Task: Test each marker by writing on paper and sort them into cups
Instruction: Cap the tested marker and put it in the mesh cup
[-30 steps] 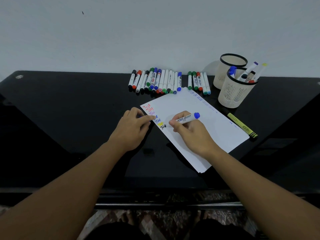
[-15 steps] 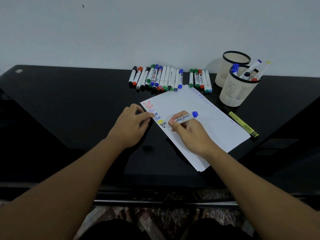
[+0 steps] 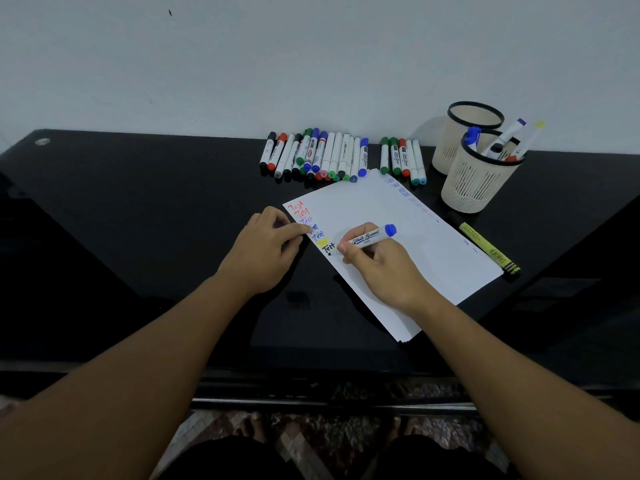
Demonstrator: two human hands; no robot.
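I am gripping a whiteboard marker [image 3: 369,237] in my right hand [image 3: 381,268], my fingers [image 3: 349,252] clenched around its barrel like a pen, tip down on the paper [image 3: 415,244] just below the black "Test" so the new mark is falling in line with the column of coloured words along the paper's left edge. The blue cap is sitting on the marker's back end, pointing away from me, which I judge is keeping it from getting lost. My left hand [image 3: 266,251] is pressing its fingertips on the paper's left edge, holding nothing, pinning the sheet so it is not sliding on the glossy desk [image 3: 138,209]. Beyond the paper's far edge the untested markers [image 3: 318,155] are lying in a row; beyond its far right corner the near cup [image 3: 481,178] is holding several markers and the far cup [image 3: 464,133] behind it is looking empty. A yellow highlighter [image 3: 488,247] is lying beside the paper's right edge.
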